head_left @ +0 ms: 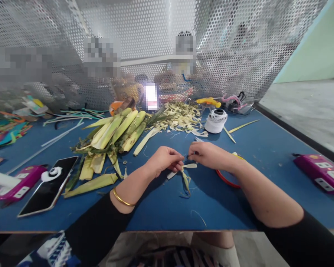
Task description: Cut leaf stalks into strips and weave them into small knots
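Table edge (161,231) leaves room below husk piece (186,178), left hand (167,160) and right hand (202,152), both pinched closed, contents unclear.

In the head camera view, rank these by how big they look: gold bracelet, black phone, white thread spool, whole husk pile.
Largest to smallest:
1. Husk pile
2. Black phone
3. White thread spool
4. Gold bracelet
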A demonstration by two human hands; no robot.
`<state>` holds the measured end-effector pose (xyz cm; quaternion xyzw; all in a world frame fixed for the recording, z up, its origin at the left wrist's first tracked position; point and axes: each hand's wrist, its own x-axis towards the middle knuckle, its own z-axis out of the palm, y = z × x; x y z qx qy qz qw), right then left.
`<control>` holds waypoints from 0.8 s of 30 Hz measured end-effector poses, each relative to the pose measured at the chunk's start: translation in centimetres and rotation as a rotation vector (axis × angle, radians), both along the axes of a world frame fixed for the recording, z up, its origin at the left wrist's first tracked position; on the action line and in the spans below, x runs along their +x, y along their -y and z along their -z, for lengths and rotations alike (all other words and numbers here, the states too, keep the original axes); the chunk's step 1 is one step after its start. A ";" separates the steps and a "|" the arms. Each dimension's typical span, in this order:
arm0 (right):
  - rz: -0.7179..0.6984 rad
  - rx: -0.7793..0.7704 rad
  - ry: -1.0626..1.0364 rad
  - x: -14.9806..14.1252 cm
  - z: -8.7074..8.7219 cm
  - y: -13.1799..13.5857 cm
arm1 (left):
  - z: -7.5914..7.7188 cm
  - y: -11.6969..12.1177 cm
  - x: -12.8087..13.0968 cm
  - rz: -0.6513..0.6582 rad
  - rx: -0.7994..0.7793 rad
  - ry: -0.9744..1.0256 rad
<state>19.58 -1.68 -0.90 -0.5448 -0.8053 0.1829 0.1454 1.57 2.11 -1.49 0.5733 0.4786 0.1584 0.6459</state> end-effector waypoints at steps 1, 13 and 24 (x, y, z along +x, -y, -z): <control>0.025 -0.001 -0.040 0.0 -0.1 0.0 | 0.0 0.1 0.1 -0.011 0.003 0.001; 0.203 0.120 -0.331 -1.8 1.8 -0.7 | -0.3 -0.2 -0.5 0.094 -0.016 0.033; 0.356 0.158 -0.455 -1.0 1.8 -1.0 | 0.2 -0.3 -0.4 0.031 -0.015 0.062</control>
